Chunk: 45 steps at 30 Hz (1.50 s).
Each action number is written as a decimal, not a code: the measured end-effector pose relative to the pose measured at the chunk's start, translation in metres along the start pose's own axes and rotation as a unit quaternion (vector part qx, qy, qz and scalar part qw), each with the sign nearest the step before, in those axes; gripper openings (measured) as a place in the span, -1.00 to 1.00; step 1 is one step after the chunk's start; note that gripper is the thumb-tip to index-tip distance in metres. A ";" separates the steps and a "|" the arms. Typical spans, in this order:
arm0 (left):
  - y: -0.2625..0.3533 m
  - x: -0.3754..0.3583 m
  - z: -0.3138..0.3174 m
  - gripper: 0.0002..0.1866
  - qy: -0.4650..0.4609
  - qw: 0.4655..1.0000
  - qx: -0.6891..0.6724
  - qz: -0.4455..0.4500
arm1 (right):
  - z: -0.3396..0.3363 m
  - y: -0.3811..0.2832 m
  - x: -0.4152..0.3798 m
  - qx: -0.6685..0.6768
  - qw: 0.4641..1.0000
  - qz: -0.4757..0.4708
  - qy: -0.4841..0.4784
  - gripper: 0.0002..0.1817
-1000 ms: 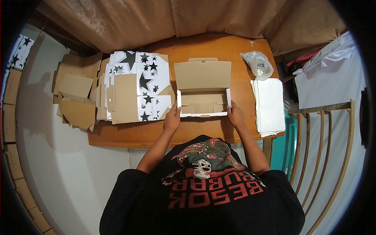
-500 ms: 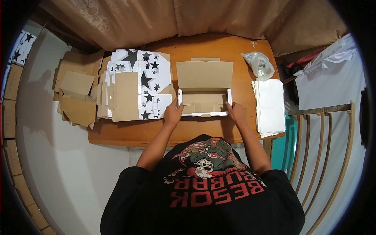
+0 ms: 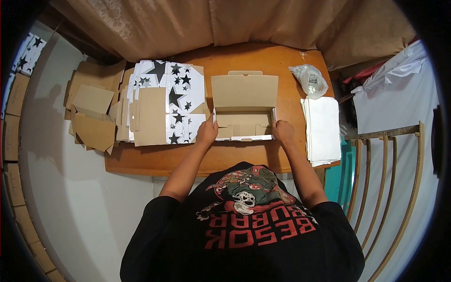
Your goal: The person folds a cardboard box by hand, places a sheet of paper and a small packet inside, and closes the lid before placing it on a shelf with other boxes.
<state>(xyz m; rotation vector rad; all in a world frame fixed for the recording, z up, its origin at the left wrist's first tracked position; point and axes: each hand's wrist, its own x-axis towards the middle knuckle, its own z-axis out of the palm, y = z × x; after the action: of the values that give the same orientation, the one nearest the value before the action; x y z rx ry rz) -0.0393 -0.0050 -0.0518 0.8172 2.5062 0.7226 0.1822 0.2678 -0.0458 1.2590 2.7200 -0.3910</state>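
A cardboard box (image 3: pixel 244 117) stands on the wooden table in front of me, brown inside and white on its outer edges. Its lid (image 3: pixel 244 91) is raised and leans away from me, with a tucked flap along its top. My left hand (image 3: pixel 207 131) grips the box's left side wall near the front corner, thumb over the edge. On the opposite side my right hand (image 3: pixel 283 131) holds the right wall, its fingers curled around the outside and partly hidden.
Left of the box lie flat star-printed cardboard sheets (image 3: pixel 174 97) and folded brown cardboard (image 3: pixel 94 124). To the right are a stack of white sheets (image 3: pixel 322 131) and a clear plastic bag (image 3: pixel 310 81) with small contents. A wooden rack (image 3: pixel 394 169) stands beyond the table's right edge.
Both hands have slid slightly up along the box's sides, away from me. The box itself stays almost in place, its lid still raised.
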 end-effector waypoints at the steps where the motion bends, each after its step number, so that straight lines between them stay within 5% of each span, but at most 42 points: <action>1: 0.002 0.000 -0.002 -0.38 0.000 1.000 0.000 0.001 | -0.005 0.001 0.001 0.000 1.000 -0.004 -0.025 -0.36; 9: 0.001 -0.020 -0.016 -0.26 -0.110 0.990 -0.075 -0.037 | -0.027 0.017 -0.005 0.056 0.979 -0.011 -0.196 -0.35; 14: -0.016 -0.030 0.010 -0.31 -0.043 0.995 -0.094 -0.009 | -0.005 0.020 -0.029 0.094 0.990 -0.048 -0.092 -0.50; 23: 0.018 -0.025 -0.014 -0.37 0.005 0.998 -0.024 -0.057 | -0.031 -0.003 -0.018 0.045 0.994 0.033 -0.097 -0.43; 24: 0.016 -0.020 -0.016 -0.39 0.038 0.996 -0.061 -0.056 | -0.036 -0.005 -0.023 0.096 0.995 0.011 0.006 -0.52; 25: 0.014 -0.016 -0.018 -0.39 0.040 0.996 -0.061 -0.056 | -0.041 -0.006 -0.021 0.096 0.995 0.008 0.008 -0.52; 27: 0.013 -0.014 -0.025 -0.52 0.158 0.970 -0.030 0.182 | -0.049 -0.004 -0.019 0.175 0.979 -0.077 0.063 -0.65; 33: 0.027 -0.042 -0.017 -0.62 -0.028 0.949 -0.012 0.313 | -0.041 -0.024 -0.051 0.138 0.942 -0.307 -0.004 -0.68; 39: 0.038 -0.053 0.023 -0.46 -0.194 0.954 0.088 0.212 | -0.019 -0.051 -0.082 0.061 0.953 -0.292 -0.054 -0.66; 43: 0.036 -0.057 0.030 -0.45 -0.151 0.953 0.051 0.259 | -0.013 -0.053 -0.079 0.096 0.945 -0.308 -0.048 -0.65; 45: 0.035 -0.056 0.026 -0.48 -0.043 0.954 0.019 0.296 | -0.018 -0.049 -0.067 0.122 0.943 -0.310 -0.012 -0.63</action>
<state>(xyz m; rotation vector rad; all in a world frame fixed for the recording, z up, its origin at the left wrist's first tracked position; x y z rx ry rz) 0.0303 -0.0073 -0.0399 1.6097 2.2022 0.7963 0.1878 0.1933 -0.0055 0.3793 3.0608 -0.8126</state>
